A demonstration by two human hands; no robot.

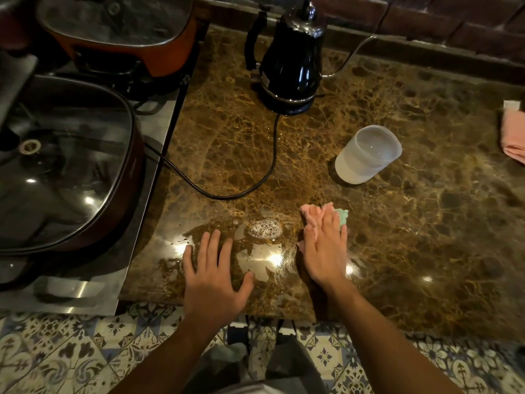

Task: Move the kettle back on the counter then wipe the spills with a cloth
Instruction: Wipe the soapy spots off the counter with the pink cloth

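Right hand: the right hand (324,248) lay flat, fingers straight, pressing the cloth (315,216) onto the counter (412,223).
Left hand: the left hand (211,275) rested palm down with fingers spread and relaxed, holding nothing, at 9 o'clock from the right hand.
Cloth: pink with a green corner, it showed beyond the right fingertips at 12 o'clock and along the hand's left edge.
Spill: a wet, foamy puddle (265,228) lay between the two hands, just beside the cloth at its 9 o'clock.
Kettle: the black kettle (289,64) stood upright on its base at the back of the counter, well apart from both hands at 12 o'clock; its cord (255,177) curved toward the pots.
Cup: a frosted plastic cup (368,153) stood at 1 o'clock from the right hand.
Pots: two lidded pots (62,160) sat at 10 o'clock.
Second cloth: a pink one (514,137) lay at the right edge.
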